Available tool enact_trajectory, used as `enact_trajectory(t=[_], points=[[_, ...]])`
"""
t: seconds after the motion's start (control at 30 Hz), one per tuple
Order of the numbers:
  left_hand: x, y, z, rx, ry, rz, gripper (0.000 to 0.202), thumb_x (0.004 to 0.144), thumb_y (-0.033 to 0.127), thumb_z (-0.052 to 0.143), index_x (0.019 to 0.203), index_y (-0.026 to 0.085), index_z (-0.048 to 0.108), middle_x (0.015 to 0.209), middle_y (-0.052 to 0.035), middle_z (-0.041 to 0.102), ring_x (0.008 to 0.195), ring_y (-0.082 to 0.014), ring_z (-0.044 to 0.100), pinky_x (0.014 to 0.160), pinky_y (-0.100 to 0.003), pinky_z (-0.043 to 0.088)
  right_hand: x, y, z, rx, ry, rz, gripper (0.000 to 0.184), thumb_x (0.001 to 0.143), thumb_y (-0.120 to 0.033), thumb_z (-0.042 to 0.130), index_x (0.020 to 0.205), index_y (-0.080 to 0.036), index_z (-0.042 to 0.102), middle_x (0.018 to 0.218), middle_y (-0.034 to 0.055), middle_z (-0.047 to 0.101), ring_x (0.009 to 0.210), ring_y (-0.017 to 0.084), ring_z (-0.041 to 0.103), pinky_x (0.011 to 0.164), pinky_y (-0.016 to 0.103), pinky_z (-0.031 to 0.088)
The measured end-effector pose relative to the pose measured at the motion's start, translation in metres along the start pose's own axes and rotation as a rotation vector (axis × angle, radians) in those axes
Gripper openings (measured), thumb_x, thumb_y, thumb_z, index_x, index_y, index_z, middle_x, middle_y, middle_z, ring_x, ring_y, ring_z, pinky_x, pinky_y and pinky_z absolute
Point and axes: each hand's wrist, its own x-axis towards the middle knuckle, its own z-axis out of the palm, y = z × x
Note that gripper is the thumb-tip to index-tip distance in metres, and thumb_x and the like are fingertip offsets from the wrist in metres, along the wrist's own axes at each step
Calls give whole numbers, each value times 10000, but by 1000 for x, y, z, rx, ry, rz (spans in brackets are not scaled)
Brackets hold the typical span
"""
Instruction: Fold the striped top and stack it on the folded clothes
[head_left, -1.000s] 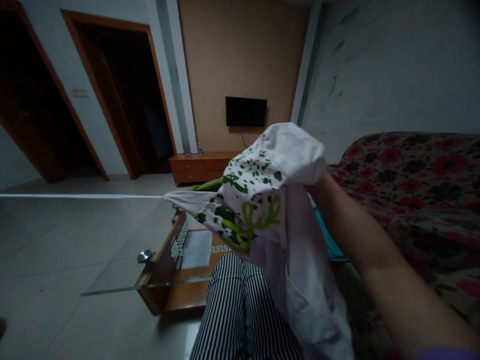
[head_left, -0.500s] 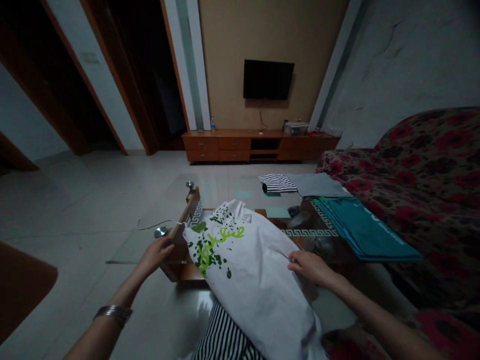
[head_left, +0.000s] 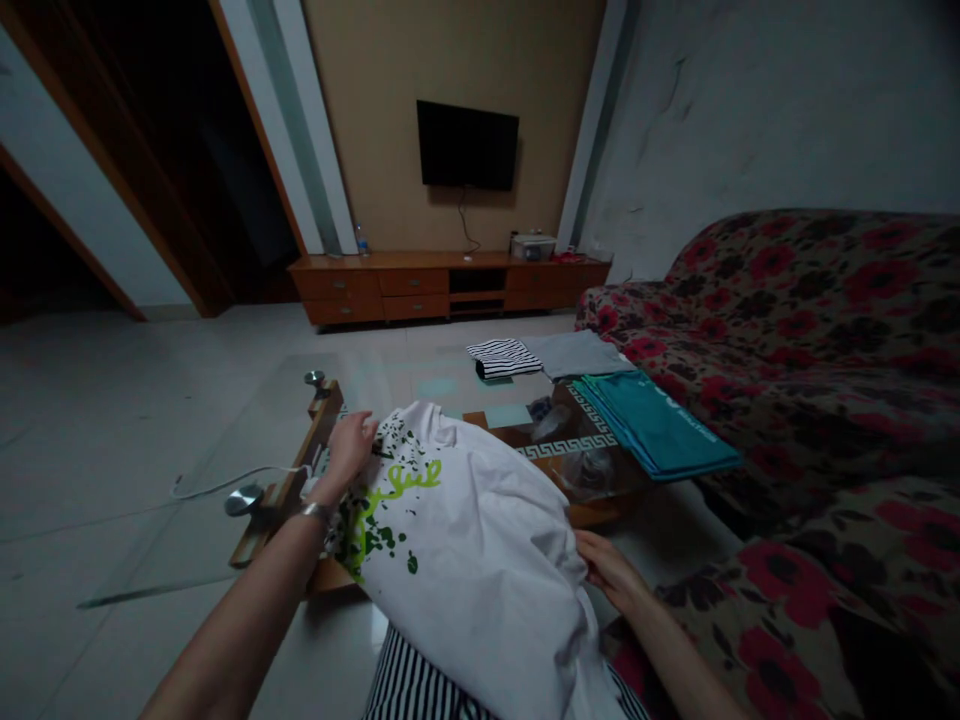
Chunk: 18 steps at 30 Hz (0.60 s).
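Observation:
A white T-shirt [head_left: 480,530] with a green leafy splash print and lettering is spread over my striped lap and the edge of the glass coffee table [head_left: 225,440]. My left hand [head_left: 351,452] is over the shirt's far left edge, fingers apart and partly bent, beside the printed part. On the right side, my right hand [head_left: 611,572] pinches the shirt's edge, and its fingertips are partly hidden by the cloth. A silver bracelet circles my left wrist.
Folded teal garments [head_left: 660,425] lie on the table's right, with grey cloth [head_left: 577,353] and a striped folded garment [head_left: 504,357] behind. A white cord [head_left: 240,475] trails on the left. A floral sofa [head_left: 810,310] borders the right; a TV cabinet [head_left: 412,290] stands beyond.
My left hand has moved up and inward, from beside the table's metal fitting to the shirt's far left edge. My right hand still grips the right edge. The view has turned right.

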Motion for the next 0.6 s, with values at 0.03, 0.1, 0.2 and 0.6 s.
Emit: enact_trajectory(t=[0.03,0.1,0.2,0.6], points=[[14,10,6,-7,-27,25,420,896,341,415,1183,96,598,1189,-146,612,1137,-270,518,990,-385,388,-3,-7,-1,26,38,-37,481,511,-433,798,885,-154,676,794,47,700,652,156,620,556,220,447],[39,29,19,-5,-99,112,400,884,280,431,1202,111,603,1236,-144,590,1156,-266,503,1002,-388,374,-11,-23,-13,93,98,-74,499,474,-380,821,898,-157,681,778,51,708,652,175,633,569,238,466],[61,53,40,19,-288,285,416,835,131,428,1183,220,638,1369,-89,502,1257,-259,422,1026,-413,341,-28,-46,-46,221,143,-104,527,477,-341,841,953,-176,683,867,67,726,745,210,667,650,280,513],[71,68,24,-64,-470,279,253,702,245,521,837,144,710,893,-88,707,869,-227,626,783,-265,458,-64,-87,-97,256,277,-332,472,543,-387,833,954,-180,730,989,84,722,901,224,658,746,282,518]])
